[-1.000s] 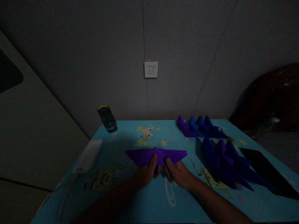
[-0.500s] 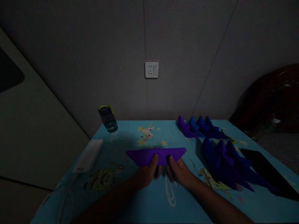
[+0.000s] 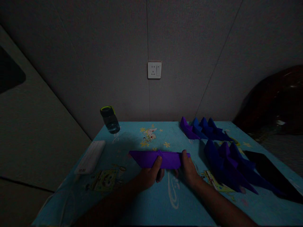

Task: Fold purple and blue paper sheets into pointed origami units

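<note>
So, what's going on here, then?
A person is holding a piece of folded purple paper above a table. The left hand grips it near the middle, thumb on the near face, and the right hand is at its right end. Two groups of blue and purple folded paper shapes, front and back, sit to the right.

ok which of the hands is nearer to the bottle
Left. The left hand grips the purple folded paper near its middle, nearer the viewer and to the right of the bottle; the right hand is farther right, at the paper's right end.
</note>
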Available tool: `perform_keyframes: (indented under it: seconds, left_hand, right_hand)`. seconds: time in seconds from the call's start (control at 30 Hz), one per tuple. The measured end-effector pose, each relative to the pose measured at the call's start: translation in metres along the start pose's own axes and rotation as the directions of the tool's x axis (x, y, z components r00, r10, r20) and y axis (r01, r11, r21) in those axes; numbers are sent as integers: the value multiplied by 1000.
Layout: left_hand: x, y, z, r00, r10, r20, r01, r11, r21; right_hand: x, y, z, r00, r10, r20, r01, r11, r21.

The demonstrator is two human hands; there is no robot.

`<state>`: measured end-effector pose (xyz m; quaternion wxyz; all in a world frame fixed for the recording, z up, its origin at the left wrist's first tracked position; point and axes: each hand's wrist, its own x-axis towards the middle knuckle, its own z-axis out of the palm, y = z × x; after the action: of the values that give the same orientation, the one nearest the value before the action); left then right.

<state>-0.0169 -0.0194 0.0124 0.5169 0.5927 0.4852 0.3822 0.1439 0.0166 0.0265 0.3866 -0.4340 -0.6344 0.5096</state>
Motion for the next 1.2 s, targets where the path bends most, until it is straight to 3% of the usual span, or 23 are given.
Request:
perform_keyframes:
  seconds: [0.17, 0.3, 0.43, 0.5, 0.57, 0.7, 0.87, 1.07, 1.2]
  left_hand:
    - [-1, 0, -1, 1000, 2, 7, -2, 1000, 4]
    - [0, -2, -5, 1000, 11, -11, -11, 1000, 19]
    - [5, -4, -9, 977, 61, -204, -92, 985, -146]
    - [8, -5, -10, 951, 41, -307, -110, 971, -212]
    - [11, -4, -9, 939, 34, -341, -117, 967, -226]
    - [13, -2, -6, 940, 32, -340, -126, 958, -258]
    - [12, -2, -6, 945, 19, -326, -113, 956, -272]
    - [10, 1, -9, 937, 100, -335, -151, 980, -132]
    - [14, -5, -10, 937, 96, -336, -178, 958, -222]
  right_hand:
    - [2, -10, -2, 990, 93, -108, -106, 987, -124]
    - [3, -7, -3, 988, 108, -110, -118, 989, -84]
    - [7, 0, -8, 988, 109, -107, -113, 993, -25]
    - [9, 5, -11, 996, 77, -53, -78, 997, -12]
    - [10, 9, -11, 999, 6, 31, -6, 1000, -9]
    - [9, 16, -5, 986, -87, 141, 85, 996, 16]
    - [8, 17, -1, 994, -34, 104, 27, 998, 63]
    - [7, 13, -3, 988, -56, 143, 50, 998, 50]
    - [6, 13, -2, 988, -88, 130, 86, 996, 18]
